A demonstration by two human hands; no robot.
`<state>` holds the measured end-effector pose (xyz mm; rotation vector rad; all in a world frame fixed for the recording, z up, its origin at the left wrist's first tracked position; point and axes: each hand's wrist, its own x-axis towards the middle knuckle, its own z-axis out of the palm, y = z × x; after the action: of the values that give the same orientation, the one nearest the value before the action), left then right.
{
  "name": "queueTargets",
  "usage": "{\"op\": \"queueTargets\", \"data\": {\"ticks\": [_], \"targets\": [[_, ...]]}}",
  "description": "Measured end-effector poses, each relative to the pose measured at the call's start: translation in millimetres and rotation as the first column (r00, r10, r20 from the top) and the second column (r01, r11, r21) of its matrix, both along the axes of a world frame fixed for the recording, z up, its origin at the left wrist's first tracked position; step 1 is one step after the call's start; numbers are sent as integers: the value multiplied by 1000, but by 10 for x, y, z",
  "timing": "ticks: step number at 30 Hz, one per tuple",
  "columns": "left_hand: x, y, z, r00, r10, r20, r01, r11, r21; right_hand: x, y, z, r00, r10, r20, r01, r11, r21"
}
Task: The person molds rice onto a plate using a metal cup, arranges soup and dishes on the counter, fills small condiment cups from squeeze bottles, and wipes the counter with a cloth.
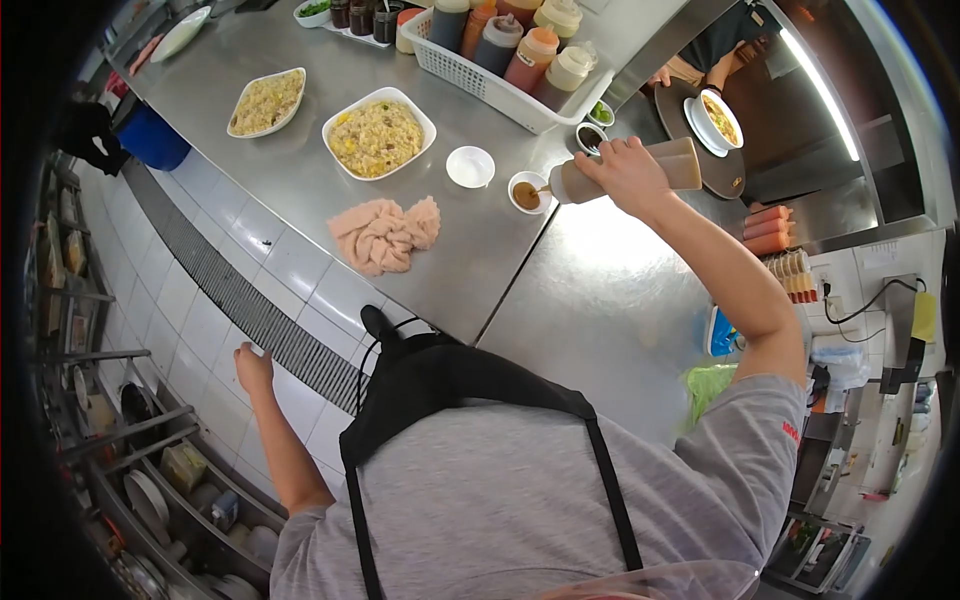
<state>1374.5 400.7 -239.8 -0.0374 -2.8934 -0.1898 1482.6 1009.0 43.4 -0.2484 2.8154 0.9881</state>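
My right hand (630,178) is wrapped round a squeeze bottle (678,163) of brownish sauce, held nearly level. Its nozzle points left into a small white sauce dish (541,203) that has brown sauce in it. Just left of that stands a second small white dish (470,167) with no sauce visible. My left hand (254,368) hangs low at my side above the tiled floor, holding nothing I can see, its fingers loosely bent and apart. Two white bowls of fried rice, one nearer (378,137) and one farther left (266,103), sit on the steel counter (470,260).
A crumpled pink cloth (385,235) lies near the counter edge. A white basket (500,88) of squeeze bottles stands at the back. Beyond the pass opening, a person's hands are near a dark tray (672,115) with a bowl of soup (716,120). A blue bin (155,138) stands on the floor.
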Motion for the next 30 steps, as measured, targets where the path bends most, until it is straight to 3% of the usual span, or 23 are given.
{"op": "queueTargets", "data": {"ticks": [1,4,6,8,10,13,16,18,21,24,25,27,30], "targets": [[-95,244,384,878,152,453,-154,988,-33,-3,-1,5,1000,-14,1,14,1000,-2],[-135,639,737,927,252,277,-280,957,68,0,-24,26,999,-49,11,49,999,1],[-227,707,656,992,113,-56,-94,956,277,13,-54,48,998,-65,24,65,998,8],[-335,718,610,966,-74,-246,139,956,260,33,-50,38,995,-92,29,93,996,-10],[-447,771,725,910,-339,-239,365,929,70,52,-35,27,992,-121,30,122,992,-29],[-444,1097,986,973,-56,225,-4,967,256,107,-5,-12,983,-182,27,184,981,-63],[-448,1261,974,988,-132,-76,152,871,467,211,56,-119,964,-265,-4,261,953,-156],[-359,1360,1112,979,-201,-39,199,887,418,320,105,-210,944,-324,-56,295,911,-288],[-320,1314,1017,963,-264,-60,270,908,320,433,126,-206,837,-534,118,490,635,-597],[-243,1180,932,954,-289,-83,300,896,328,551,313,-283,803,-574,158,322,195,-927],[-216,1181,935,953,-289,-88,302,886,351,538,424,-293,774,-629,79,261,203,-944],[-176,1200,970,961,-273,-42,268,880,393,347,745,-232,713,-697,-73,-39,66,-997],[-224,1286,1005,956,-281,-84,291,873,392,-178,1093,151,523,-823,-220,-433,-34,-901]]}}
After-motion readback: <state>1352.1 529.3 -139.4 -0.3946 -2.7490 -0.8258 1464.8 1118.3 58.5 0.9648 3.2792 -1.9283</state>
